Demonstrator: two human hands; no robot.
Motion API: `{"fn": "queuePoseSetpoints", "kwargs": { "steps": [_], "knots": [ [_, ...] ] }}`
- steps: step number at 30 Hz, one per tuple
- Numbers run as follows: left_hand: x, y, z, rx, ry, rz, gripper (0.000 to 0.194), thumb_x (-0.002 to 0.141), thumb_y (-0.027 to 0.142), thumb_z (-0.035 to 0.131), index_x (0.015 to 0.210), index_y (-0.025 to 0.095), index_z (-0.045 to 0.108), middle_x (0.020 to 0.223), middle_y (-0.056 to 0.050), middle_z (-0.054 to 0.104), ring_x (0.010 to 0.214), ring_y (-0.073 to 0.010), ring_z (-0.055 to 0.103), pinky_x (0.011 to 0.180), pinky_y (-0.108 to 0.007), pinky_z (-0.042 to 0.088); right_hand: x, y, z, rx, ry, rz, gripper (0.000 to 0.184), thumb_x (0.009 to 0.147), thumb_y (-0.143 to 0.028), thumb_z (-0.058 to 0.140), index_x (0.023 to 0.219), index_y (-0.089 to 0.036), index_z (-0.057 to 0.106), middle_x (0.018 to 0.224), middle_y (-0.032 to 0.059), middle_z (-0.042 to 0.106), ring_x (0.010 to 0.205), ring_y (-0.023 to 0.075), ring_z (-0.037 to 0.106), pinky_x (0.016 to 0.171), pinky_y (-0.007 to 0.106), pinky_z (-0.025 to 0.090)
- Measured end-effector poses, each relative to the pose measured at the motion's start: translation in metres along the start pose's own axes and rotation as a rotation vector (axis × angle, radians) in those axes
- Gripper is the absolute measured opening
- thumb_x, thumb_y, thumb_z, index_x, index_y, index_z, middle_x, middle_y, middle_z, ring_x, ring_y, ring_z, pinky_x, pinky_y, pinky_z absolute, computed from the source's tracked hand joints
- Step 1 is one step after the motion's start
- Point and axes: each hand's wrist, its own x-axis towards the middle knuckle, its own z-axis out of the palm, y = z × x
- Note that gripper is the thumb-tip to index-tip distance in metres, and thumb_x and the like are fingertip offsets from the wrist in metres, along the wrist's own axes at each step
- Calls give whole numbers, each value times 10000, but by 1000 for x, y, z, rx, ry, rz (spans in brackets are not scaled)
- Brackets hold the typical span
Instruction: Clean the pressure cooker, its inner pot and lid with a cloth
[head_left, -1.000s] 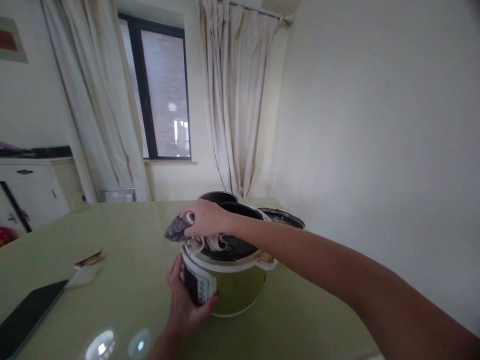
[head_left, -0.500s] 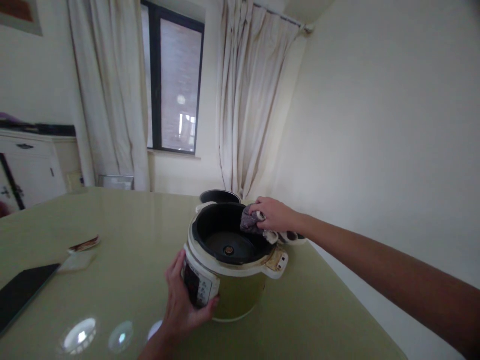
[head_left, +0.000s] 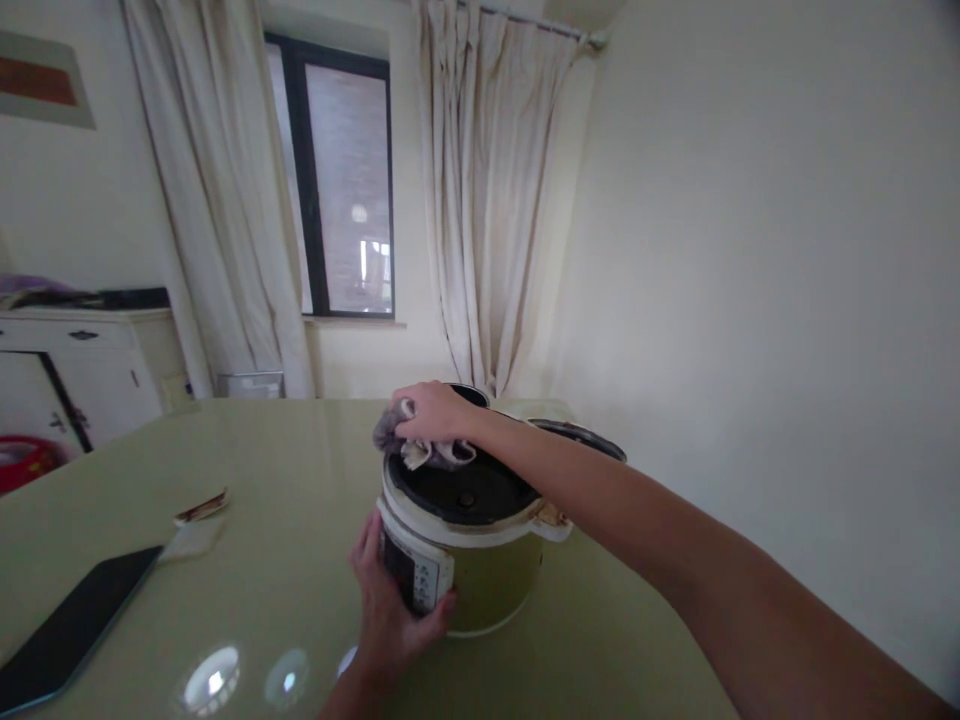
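A green and white electric cooker (head_left: 491,585) stands open on the green table (head_left: 247,480), its dark inside facing up. My right hand (head_left: 433,412) is closed on a grey and white cloth (head_left: 420,448) and presses it on the cooker's far left rim. My left hand (head_left: 390,605) grips the cooker's front by the white control panel (head_left: 418,580), fingers wrapped under it.
A dark inner pot (head_left: 469,392) and a lid (head_left: 581,438) lie behind the cooker. A black tablet (head_left: 71,632) and a small flat white thing (head_left: 196,535) lie at the table's left. A white cabinet (head_left: 75,375), curtains and a window stand beyond.
My right hand carried the cloth from the cooker's left rim to its right rim, then back round to the far left rim. My left hand kept hold of the front.
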Motion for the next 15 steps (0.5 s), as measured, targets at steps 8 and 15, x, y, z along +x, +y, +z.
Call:
{"fn": "queuePoseSetpoints", "kwargs": {
  "steps": [8, 15],
  "knots": [
    [-1, -11, -3, 1, -53, 31, 1274, 734, 618, 806, 1696, 171, 101, 1541, -261, 339, 1409, -495, 397, 1095, -736, 432, -80, -17, -51, 281, -238, -275, 325, 750, -237, 809, 1074, -224, 798, 1060, -7, 774, 992, 194, 695, 934, 270, 475],
    [2, -22, -2, -71, -121, 11, 1268, 739, 576, 825, 1702, 205, 87, 1609, -243, 304, 1480, -478, 363, 1154, -700, 406, -152, 42, -74, 408, -260, -11, 398, 794, -303, 790, 1185, -241, 755, 1166, -7, 759, 1076, 220, 682, 957, 291, 481]
  ]
}}
